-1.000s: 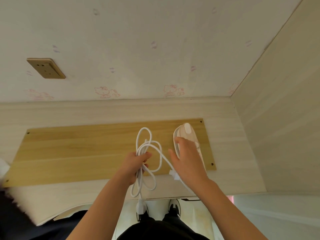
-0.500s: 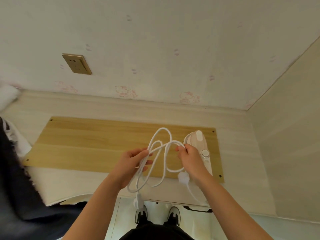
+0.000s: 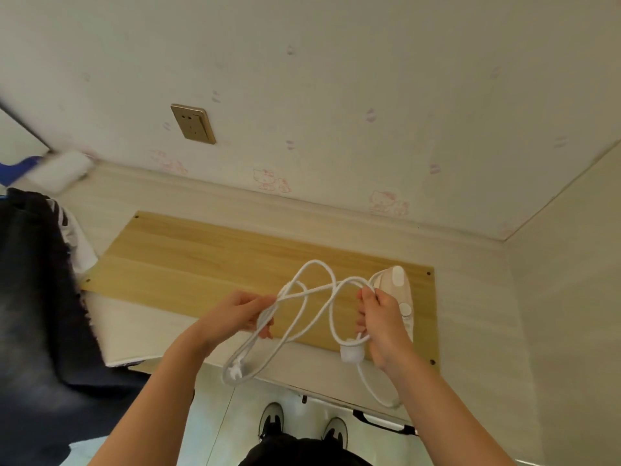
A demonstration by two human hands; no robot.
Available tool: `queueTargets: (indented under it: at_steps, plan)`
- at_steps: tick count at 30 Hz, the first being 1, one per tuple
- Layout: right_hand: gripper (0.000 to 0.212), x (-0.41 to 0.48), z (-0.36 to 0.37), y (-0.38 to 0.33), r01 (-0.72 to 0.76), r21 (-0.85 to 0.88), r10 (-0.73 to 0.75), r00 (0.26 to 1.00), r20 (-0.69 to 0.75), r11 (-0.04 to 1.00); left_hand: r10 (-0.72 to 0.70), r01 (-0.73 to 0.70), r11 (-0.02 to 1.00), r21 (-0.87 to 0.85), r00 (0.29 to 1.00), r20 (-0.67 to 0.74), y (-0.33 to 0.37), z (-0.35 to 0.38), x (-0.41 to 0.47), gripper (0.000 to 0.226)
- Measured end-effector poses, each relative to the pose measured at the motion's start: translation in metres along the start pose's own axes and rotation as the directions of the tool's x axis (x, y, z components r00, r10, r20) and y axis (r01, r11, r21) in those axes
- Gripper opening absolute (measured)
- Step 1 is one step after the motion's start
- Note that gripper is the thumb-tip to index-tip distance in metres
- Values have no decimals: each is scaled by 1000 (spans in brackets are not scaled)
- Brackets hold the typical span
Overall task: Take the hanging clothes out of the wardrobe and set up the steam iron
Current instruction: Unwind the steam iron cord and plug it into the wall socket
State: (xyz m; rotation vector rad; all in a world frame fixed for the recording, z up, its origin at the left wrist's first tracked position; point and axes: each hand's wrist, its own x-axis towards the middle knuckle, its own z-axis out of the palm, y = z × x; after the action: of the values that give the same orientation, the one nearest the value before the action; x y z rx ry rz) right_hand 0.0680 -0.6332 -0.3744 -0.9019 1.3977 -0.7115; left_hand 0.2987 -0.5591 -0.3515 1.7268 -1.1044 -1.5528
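Wallpaper (image 3: 336,79) with faint pink cartoon prints covers the back of the corner, and a pale desk (image 3: 470,314) runs along its foot. Dark clothes (image 3: 33,297) lie heaped over the desk's left end and hang past its front edge. A yellow wooden board (image 3: 201,264) lies flat on the desk.

Both bare arms reach in from below. The left hand (image 3: 232,317) is above the board's front edge, its fingers curled round a bunch of strands of the white cord (image 3: 315,262), the thumb pressed on top of them. The right hand (image 3: 383,324) is held just in front of the steam iron (image 3: 400,290), its fingers bent tightly round one strand. Loops of cord arch between the two hands and sag below them.

The iron, pale pink and white, lies on the right end of the board, partly hidden by the right hand. A brass-coloured socket (image 3: 193,123) sits on the wall, up and to the left, well apart from the cord. A white wrap (image 3: 351,354) sits on the cord under the right hand. The plug (image 3: 234,371) dangles in the lowest loop, below the left hand and off the desk edge.
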Motion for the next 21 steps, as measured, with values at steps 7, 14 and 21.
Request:
queueTargets:
  at_steps: [7,14,21]
  plan:
    - [29,10,-5,3,-67,136,66,998,14,988,2,3,999,39,992,-126,-9,9,-2,10]
    - [29,18,-26,4,-49,142,61,994,-86,989,9,47,983,178,954,-299,-13,5,-11,16]
    - [28,16,-23,7,18,81,-10,996,-94,997,111,0,977,212,852,-512,-4,-7,-12,21]
